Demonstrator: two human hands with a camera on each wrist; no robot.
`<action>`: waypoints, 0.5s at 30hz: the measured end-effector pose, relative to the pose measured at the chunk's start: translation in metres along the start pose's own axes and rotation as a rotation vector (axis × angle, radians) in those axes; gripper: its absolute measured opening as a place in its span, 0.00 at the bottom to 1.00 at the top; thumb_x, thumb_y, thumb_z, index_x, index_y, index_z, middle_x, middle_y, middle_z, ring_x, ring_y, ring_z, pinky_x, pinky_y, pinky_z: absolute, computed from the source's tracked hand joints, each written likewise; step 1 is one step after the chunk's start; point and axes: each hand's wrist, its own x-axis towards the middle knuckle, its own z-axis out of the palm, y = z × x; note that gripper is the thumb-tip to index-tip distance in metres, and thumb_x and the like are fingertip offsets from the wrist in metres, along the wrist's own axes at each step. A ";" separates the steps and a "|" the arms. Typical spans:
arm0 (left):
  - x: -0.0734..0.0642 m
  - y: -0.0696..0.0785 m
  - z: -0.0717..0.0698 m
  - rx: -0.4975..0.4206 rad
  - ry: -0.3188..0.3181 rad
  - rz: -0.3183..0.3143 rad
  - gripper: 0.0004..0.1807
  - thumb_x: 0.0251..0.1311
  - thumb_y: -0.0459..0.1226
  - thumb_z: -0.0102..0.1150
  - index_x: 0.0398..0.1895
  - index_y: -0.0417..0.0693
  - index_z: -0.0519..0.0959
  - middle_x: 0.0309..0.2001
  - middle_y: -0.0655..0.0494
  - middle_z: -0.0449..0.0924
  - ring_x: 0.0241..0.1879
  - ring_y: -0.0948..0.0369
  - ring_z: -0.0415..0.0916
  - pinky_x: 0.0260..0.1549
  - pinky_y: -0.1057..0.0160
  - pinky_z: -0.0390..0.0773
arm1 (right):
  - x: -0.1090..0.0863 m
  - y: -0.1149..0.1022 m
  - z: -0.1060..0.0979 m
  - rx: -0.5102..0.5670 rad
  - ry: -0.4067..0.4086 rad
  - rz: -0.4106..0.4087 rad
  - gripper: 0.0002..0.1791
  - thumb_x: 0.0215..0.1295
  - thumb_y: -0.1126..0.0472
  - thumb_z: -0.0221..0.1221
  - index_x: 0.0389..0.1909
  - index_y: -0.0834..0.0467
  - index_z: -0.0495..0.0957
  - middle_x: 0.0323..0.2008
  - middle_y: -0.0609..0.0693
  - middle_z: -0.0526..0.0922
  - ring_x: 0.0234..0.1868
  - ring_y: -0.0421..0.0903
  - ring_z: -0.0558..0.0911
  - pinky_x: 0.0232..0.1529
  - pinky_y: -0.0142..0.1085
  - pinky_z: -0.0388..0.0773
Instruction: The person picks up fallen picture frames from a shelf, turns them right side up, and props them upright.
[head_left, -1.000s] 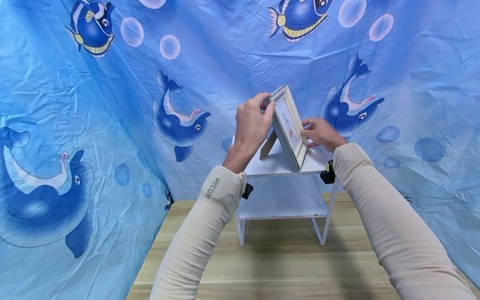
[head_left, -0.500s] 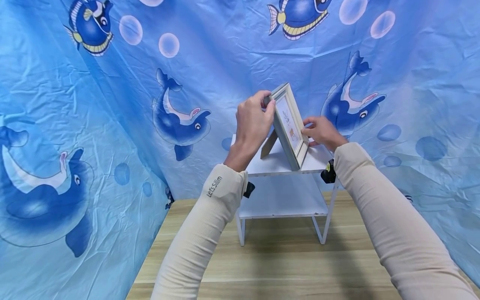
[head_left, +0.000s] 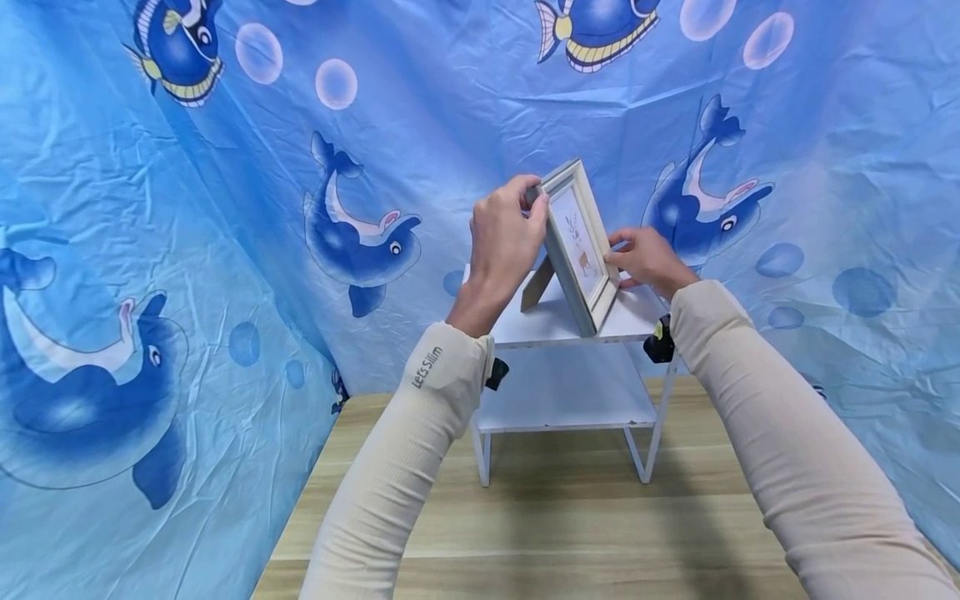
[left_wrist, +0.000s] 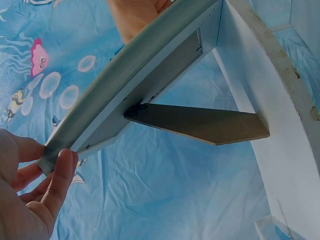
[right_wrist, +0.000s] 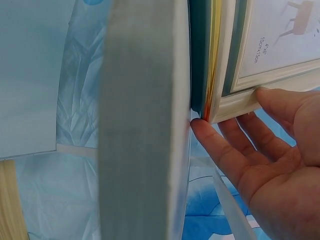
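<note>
A picture frame [head_left: 579, 237] with a pale border stands tilted back on the white top [head_left: 517, 332] of a small shelf unit, turned partly to the right. Its brown back leg [left_wrist: 200, 124] is swung out, the tip on the shelf top. My left hand [head_left: 504, 237] pinches the frame's upper left corner between thumb and fingers. Low on the opposite side, my right hand [head_left: 648, 260] grips the edge; in the right wrist view its thumb [right_wrist: 280, 102] lies on the front border and the fingers go behind. Small printed size text shows on the picture insert [right_wrist: 280, 42].
Below the top is a lower white shelf [head_left: 566, 400] on white metal legs [head_left: 485, 458]. Black clips [head_left: 660, 340] sit near the unit's sides. A blue sea-print curtain [head_left: 420, 125] hangs behind and at both sides, over a wood-look floor [head_left: 570, 542].
The frame has turned slightly more toward me, and my right hand has shifted a little right with it. My left hand keeps its grip. The head view has tilted slightly.
</note>
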 end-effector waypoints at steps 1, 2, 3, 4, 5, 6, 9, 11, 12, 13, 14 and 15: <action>0.000 0.000 0.000 -0.002 0.001 0.001 0.15 0.70 0.38 0.56 0.56 0.43 0.82 0.36 0.50 0.86 0.28 0.60 0.80 0.27 0.65 0.75 | 0.000 0.000 0.000 -0.002 0.002 -0.001 0.19 0.76 0.62 0.50 0.64 0.62 0.71 0.59 0.65 0.73 0.56 0.59 0.75 0.52 0.52 0.80; 0.000 0.000 0.000 -0.003 0.000 -0.001 0.15 0.71 0.38 0.55 0.56 0.43 0.81 0.36 0.50 0.86 0.28 0.60 0.80 0.27 0.65 0.74 | -0.001 -0.001 0.000 -0.003 0.002 -0.002 0.19 0.76 0.62 0.50 0.64 0.62 0.71 0.59 0.65 0.73 0.56 0.59 0.75 0.52 0.52 0.80; 0.001 0.000 0.000 -0.001 -0.003 -0.005 0.16 0.71 0.38 0.55 0.56 0.43 0.81 0.36 0.50 0.86 0.28 0.60 0.80 0.27 0.65 0.74 | -0.001 -0.001 0.000 -0.005 0.003 -0.002 0.19 0.76 0.62 0.50 0.64 0.62 0.71 0.59 0.65 0.73 0.56 0.59 0.75 0.52 0.52 0.80; 0.001 0.000 0.000 0.001 -0.004 -0.008 0.16 0.71 0.38 0.55 0.57 0.43 0.81 0.36 0.49 0.86 0.28 0.60 0.80 0.27 0.65 0.74 | -0.002 -0.001 -0.001 -0.007 0.003 -0.002 0.19 0.76 0.62 0.50 0.64 0.62 0.71 0.59 0.65 0.73 0.56 0.59 0.75 0.52 0.52 0.80; 0.002 0.000 0.000 0.003 -0.005 -0.010 0.16 0.71 0.38 0.55 0.57 0.43 0.81 0.36 0.49 0.86 0.29 0.59 0.80 0.27 0.65 0.74 | -0.002 -0.001 -0.001 -0.009 0.004 0.000 0.19 0.76 0.62 0.50 0.63 0.62 0.71 0.59 0.65 0.73 0.56 0.59 0.75 0.52 0.52 0.80; 0.002 0.000 0.000 0.003 -0.008 -0.015 0.16 0.71 0.38 0.55 0.57 0.43 0.81 0.36 0.49 0.86 0.29 0.59 0.81 0.27 0.65 0.74 | -0.002 -0.002 -0.001 -0.009 0.004 0.001 0.19 0.76 0.62 0.50 0.63 0.62 0.71 0.59 0.65 0.73 0.56 0.59 0.75 0.52 0.52 0.80; 0.003 -0.001 -0.001 0.006 -0.017 -0.028 0.16 0.71 0.39 0.55 0.58 0.44 0.81 0.38 0.49 0.86 0.30 0.59 0.81 0.27 0.64 0.74 | -0.002 -0.002 -0.001 -0.014 0.006 0.004 0.19 0.76 0.62 0.50 0.64 0.62 0.72 0.59 0.65 0.73 0.56 0.59 0.74 0.52 0.52 0.80; 0.003 -0.001 -0.001 0.004 -0.020 -0.033 0.16 0.71 0.39 0.55 0.58 0.45 0.81 0.38 0.49 0.86 0.31 0.58 0.82 0.27 0.64 0.74 | -0.003 -0.002 -0.001 -0.020 0.009 0.008 0.19 0.76 0.62 0.51 0.64 0.62 0.72 0.59 0.65 0.73 0.56 0.59 0.75 0.52 0.51 0.80; 0.003 -0.002 -0.001 0.004 -0.023 -0.037 0.17 0.71 0.39 0.55 0.58 0.45 0.80 0.39 0.49 0.86 0.31 0.58 0.82 0.27 0.64 0.74 | -0.003 -0.002 -0.001 -0.021 0.009 0.009 0.19 0.76 0.61 0.51 0.64 0.62 0.71 0.60 0.65 0.73 0.56 0.59 0.75 0.52 0.51 0.80; 0.003 -0.002 -0.002 0.004 -0.023 -0.038 0.17 0.71 0.39 0.55 0.58 0.45 0.80 0.39 0.49 0.86 0.32 0.59 0.82 0.28 0.65 0.74 | -0.003 -0.002 -0.001 -0.023 0.011 0.011 0.19 0.76 0.61 0.51 0.64 0.62 0.71 0.60 0.65 0.73 0.57 0.59 0.75 0.52 0.51 0.80; 0.003 -0.002 -0.002 0.003 -0.024 -0.040 0.17 0.71 0.39 0.55 0.59 0.45 0.80 0.39 0.49 0.86 0.32 0.59 0.82 0.28 0.65 0.74 | -0.003 -0.002 -0.001 -0.025 0.012 0.012 0.20 0.76 0.61 0.51 0.64 0.62 0.71 0.60 0.65 0.73 0.57 0.59 0.75 0.52 0.51 0.80; 0.003 -0.003 -0.002 0.000 -0.028 -0.043 0.17 0.72 0.39 0.55 0.59 0.45 0.80 0.40 0.49 0.86 0.32 0.58 0.82 0.28 0.65 0.74 | -0.003 -0.001 -0.001 -0.028 0.014 0.012 0.20 0.75 0.61 0.51 0.64 0.62 0.71 0.60 0.65 0.73 0.57 0.59 0.75 0.51 0.51 0.80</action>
